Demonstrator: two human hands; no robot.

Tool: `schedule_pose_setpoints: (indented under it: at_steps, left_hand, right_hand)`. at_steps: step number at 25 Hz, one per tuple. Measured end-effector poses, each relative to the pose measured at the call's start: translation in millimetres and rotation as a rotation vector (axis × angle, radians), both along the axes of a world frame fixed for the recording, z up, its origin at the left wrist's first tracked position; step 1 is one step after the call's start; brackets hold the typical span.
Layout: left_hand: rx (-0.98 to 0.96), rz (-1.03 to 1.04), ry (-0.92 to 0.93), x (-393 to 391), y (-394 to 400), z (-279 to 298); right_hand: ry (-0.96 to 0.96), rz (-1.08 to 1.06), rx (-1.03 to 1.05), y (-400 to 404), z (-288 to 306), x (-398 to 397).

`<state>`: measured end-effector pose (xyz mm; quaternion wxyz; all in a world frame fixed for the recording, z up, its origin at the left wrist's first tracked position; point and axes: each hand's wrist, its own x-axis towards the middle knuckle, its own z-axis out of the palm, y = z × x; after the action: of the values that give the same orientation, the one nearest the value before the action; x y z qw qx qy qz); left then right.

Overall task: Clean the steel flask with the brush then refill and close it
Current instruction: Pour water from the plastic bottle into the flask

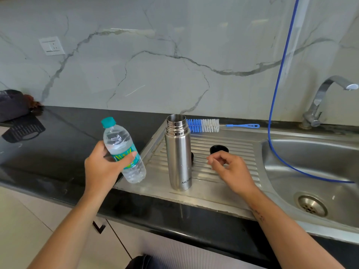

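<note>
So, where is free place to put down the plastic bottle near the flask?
Free: black counter left of the plastic bottle; drainboard's front strip before the flask. Crowded: ribs right of it, with black cap, right hand, and brush behind.

Steel flask (178, 152) reads "MILTO", seemingly; bottle label (126, 157) illegible.

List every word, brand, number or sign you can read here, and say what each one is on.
"MILTO", the rest cut off by the curve: near the base of the steel flask.
Yellow print on the teal label of the water bottle, held by the left hand: too blurred to read.
Nothing else carries legible text.
</note>
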<state>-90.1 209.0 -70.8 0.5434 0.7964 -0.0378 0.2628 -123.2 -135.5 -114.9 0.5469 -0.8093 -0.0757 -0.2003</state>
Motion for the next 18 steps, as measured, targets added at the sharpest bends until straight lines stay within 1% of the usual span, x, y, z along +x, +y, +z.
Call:
schedule_pose_setpoints:
  at_steps: [5, 7, 9, 11, 12, 13, 15, 18]
  left_hand:
    - [0.016, -0.247, 0.043, -67, -46, 16]
    - [0.049, -0.356, 0.03, -83, -71, 23]
    - [0.095, -0.45, 0.009, -92, -96, 29]
    - [0.129, -0.507, -0.011, -93, -123, 35]
    - [0.131, -0.518, -0.017, -91, -135, 39]
    - [0.127, -0.517, -0.023, -86, -147, 42]
    - [0.119, -0.474, -0.034, -73, -166, 48]
    - [0.158, -0.421, -0.02, -53, -186, 56]
  right_hand:
    - [0.038, 0.305, 0.223, 2, 8, -13]
    - [0.159, 0.464, 0.28, -5, 10, -14]
    - [0.314, 0.67, 0.277, -12, 10, -13]
    - [0.431, 0.87, 0.282, -21, 8, -13]
    - [0.465, 0.932, 0.297, -25, 9, -13]
    - [0.481, 0.964, 0.32, -28, 11, -14]
    - [0.448, 0.932, 0.338, -31, 14, -14]
    - [0.306, 0.715, 0.308, -29, 14, -10]
